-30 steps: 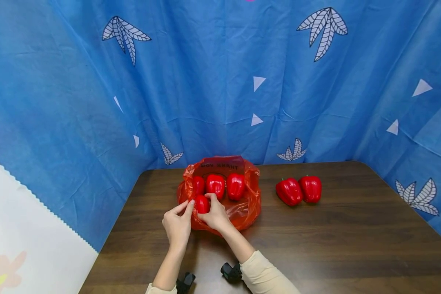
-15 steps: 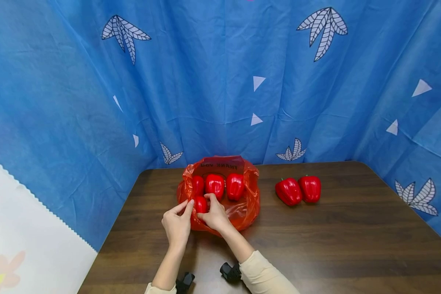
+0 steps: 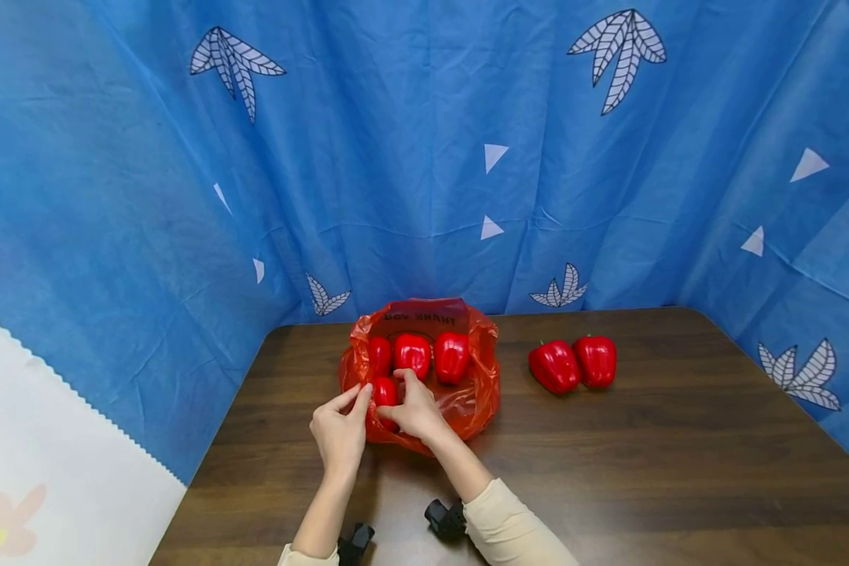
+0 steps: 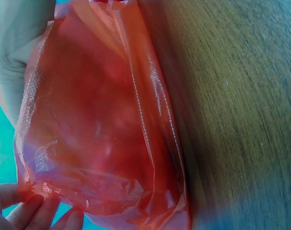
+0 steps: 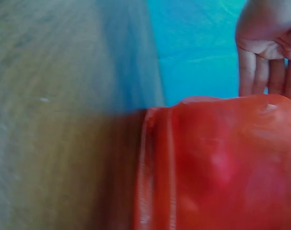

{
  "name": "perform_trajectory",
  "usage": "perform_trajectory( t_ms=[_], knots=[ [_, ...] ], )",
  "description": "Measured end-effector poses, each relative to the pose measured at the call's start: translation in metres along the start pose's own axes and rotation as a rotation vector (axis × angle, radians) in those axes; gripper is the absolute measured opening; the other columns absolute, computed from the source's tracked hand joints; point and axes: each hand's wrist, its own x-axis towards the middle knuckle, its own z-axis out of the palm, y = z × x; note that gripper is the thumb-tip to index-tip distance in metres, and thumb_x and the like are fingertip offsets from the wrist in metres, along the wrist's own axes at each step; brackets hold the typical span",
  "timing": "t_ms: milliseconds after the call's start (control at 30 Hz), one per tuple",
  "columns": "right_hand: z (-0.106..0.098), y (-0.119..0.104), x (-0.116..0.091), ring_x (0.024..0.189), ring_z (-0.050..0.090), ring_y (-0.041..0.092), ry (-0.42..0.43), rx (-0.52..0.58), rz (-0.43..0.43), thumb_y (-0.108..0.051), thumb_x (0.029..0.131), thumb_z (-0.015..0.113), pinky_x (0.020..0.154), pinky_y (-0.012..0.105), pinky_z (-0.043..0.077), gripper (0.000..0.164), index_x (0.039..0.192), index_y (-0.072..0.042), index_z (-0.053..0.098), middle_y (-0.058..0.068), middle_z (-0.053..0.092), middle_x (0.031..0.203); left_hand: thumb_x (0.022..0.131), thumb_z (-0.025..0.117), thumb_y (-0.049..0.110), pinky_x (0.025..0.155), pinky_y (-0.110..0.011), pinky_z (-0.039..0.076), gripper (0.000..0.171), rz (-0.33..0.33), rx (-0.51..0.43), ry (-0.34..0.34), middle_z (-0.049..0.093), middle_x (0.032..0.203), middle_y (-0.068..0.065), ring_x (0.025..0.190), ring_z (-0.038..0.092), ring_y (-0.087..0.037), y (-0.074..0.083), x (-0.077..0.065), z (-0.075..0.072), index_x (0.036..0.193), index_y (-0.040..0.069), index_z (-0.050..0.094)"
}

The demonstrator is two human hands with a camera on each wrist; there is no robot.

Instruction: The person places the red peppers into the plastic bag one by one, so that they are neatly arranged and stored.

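Observation:
A red translucent plastic bag (image 3: 486, 393) stands with its mouth spread on the wooden table. In the head view, my left hand (image 3: 340, 432) pinches the bag's left rim between thumb and fingers. My right hand (image 3: 417, 409) reaches over the front rim into the bag. Its thumb and fingers lie apart, at the side of a red bell pepper (image 3: 384, 390) in the front left of the bag. Behind that sit a bell pepper (image 3: 413, 354) in the middle, another pepper (image 3: 451, 358) on the right and a partly hidden pepper (image 3: 378, 355) on the left.
Two more red bell peppers, one (image 3: 555, 366) leaning beside the other (image 3: 597, 361), lie to the right of the bag on the table (image 3: 651, 448). A blue leaf-print curtain (image 3: 424, 157) hangs behind. Black wrist devices (image 3: 444, 519) show near both forearms.
The front pepper in the bag has shifted a little left, and its lower part now shows beneath my right thumb. Both hands have hardly moved.

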Motion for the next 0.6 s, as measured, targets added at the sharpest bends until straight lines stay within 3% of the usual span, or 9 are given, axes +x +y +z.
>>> perform_trajectory(
  t_ms=[367, 600],
  knots=[
    [-0.027, -0.014, -0.005, 0.123, 0.053, 0.044, -0.014, 0.119, 0.021, -0.019, 0.08, 0.08, 0.093, 0.055, 0.052, 0.071, 0.14, -0.009, 0.044, 0.022, 0.05, 0.14, 0.084, 0.076, 0.023, 0.084, -0.049, 0.056, 0.024, -0.012, 0.007, 0.008, 0.075, 0.098, -0.015, 0.098, 0.068, -0.037, -0.001, 0.001, 0.001, 0.102, 0.006, 0.078],
    [-0.045, -0.024, -0.016, 0.125, 0.053, 0.043, -0.033, 0.145, -0.041, -0.02, 0.081, 0.079, 0.088, 0.054, 0.055, 0.07, 0.141, -0.01, 0.044, 0.019, 0.049, 0.143, 0.085, 0.076, 0.023, 0.085, -0.049, 0.055, 0.024, -0.02, 0.004, 0.005, 0.074, 0.099, -0.016, 0.1, 0.067, -0.037, -0.002, 0.001, 0.001, 0.102, 0.005, 0.077]
  ],
)
